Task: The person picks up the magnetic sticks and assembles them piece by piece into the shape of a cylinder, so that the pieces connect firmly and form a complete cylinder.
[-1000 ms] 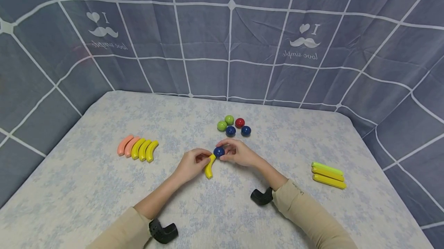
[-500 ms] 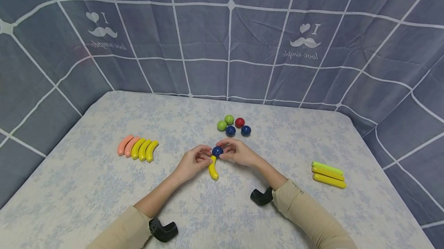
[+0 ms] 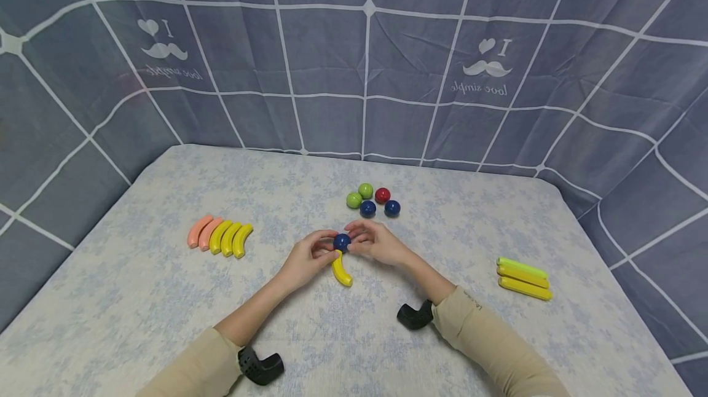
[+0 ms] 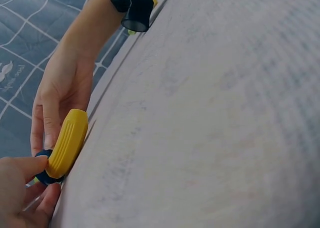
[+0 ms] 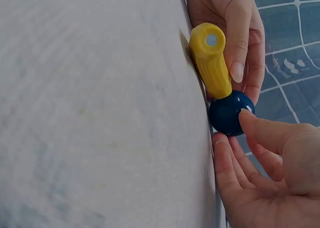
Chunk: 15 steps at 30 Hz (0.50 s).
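Observation:
A blue ball (image 3: 342, 242) sits against one end of a yellow curved rod (image 3: 342, 270), the rod's free end pointing toward me. My left hand (image 3: 307, 263) pinches the rod near that joint, its other fingers curled behind the ball. On the other side, my right hand (image 3: 380, 244) holds the ball, with the thumb touching it and the fingers bent beneath it in the right wrist view. A pale round disc (image 5: 212, 40) shows in the rod's free end. Both pieces are right at the tabletop (image 5: 110, 112).
Behind the hands lie green balls (image 3: 354, 200), a red ball (image 3: 383, 195) and blue balls (image 3: 392, 208). At left is a row of pink curved rods (image 3: 200, 231) and yellow curved rods (image 3: 242, 241). Straight yellow rods (image 3: 524, 288) and a green one (image 3: 522, 268) lie right.
The blue ball has shifted left in my right hand. The yellow rod has turned, its free end swinging to the right. The loose balls and rods stay put.

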### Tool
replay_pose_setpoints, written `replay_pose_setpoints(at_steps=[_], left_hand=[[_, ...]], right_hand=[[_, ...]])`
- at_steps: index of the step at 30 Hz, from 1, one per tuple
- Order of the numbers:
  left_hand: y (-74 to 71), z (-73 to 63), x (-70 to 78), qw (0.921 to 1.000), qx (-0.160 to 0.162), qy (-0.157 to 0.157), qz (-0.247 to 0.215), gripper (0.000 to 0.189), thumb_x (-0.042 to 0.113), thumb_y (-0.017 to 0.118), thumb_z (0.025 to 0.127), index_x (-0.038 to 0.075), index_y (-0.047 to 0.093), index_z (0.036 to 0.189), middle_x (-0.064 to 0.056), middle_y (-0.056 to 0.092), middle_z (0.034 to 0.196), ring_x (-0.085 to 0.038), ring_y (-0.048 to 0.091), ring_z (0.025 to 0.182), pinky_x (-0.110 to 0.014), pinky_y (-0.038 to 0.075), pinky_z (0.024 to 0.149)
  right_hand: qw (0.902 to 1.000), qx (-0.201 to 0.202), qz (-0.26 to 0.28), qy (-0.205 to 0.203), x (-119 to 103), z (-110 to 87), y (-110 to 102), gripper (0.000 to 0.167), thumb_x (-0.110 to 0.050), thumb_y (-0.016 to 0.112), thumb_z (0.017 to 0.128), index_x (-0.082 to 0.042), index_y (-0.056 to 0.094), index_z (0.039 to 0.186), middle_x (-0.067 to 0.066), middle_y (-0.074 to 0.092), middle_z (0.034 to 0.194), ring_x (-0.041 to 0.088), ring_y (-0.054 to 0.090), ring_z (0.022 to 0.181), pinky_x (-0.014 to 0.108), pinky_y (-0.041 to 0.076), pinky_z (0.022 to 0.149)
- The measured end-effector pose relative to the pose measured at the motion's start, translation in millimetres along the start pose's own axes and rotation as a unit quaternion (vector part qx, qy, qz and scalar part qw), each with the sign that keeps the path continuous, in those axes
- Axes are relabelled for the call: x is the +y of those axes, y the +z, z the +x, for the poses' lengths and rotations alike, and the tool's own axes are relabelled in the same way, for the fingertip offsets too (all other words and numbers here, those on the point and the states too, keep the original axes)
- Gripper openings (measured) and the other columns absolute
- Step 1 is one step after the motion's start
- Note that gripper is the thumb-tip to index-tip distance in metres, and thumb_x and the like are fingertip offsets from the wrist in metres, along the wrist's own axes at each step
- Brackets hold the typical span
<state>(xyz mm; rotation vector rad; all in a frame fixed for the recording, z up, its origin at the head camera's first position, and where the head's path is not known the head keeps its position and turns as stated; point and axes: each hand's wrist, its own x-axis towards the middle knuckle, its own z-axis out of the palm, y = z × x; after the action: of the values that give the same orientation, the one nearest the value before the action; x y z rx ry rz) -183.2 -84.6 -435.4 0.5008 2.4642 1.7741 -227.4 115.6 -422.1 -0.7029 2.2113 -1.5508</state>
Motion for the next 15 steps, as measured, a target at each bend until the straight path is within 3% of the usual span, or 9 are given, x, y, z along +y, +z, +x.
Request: replay_pose_setpoints(at_steps=[9, 15], left_hand=[[-0.9, 2.1, -4.3, 0.9970, 0.011, 0.059, 0.049, 0.031, 0.004, 0.064, 0.084, -0.002, 0.059, 0.114, -0.015, 0.057, 0.110, -0.027, 0.058, 0.096, -0.026, 0.051, 0.076], [-0.5, 1.8, -3.2, 0.9960, 0.043, 0.050, 0.061, 0.029, 0.005, 0.068, 0.080, -0.003, 0.060, 0.107, -0.016, 0.063, 0.101, -0.026, 0.061, 0.090, -0.029, 0.052, 0.074]], right_hand=[[0.9992, -0.001, 0.039, 0.008, 3.8, 0.4, 2.2, 0.036, 0.000, 0.060, 0.086, 0.009, 0.048, 0.118, 0.024, 0.058, 0.109, 0.024, 0.059, 0.096, 0.027, 0.048, 0.084], [1.0000, -0.007, 0.005, 0.003, 0.8, -2.5, 2.5, 0.039, -0.004, 0.063, 0.085, 0.009, 0.051, 0.119, 0.024, 0.059, 0.106, 0.023, 0.060, 0.092, 0.024, 0.049, 0.079]])
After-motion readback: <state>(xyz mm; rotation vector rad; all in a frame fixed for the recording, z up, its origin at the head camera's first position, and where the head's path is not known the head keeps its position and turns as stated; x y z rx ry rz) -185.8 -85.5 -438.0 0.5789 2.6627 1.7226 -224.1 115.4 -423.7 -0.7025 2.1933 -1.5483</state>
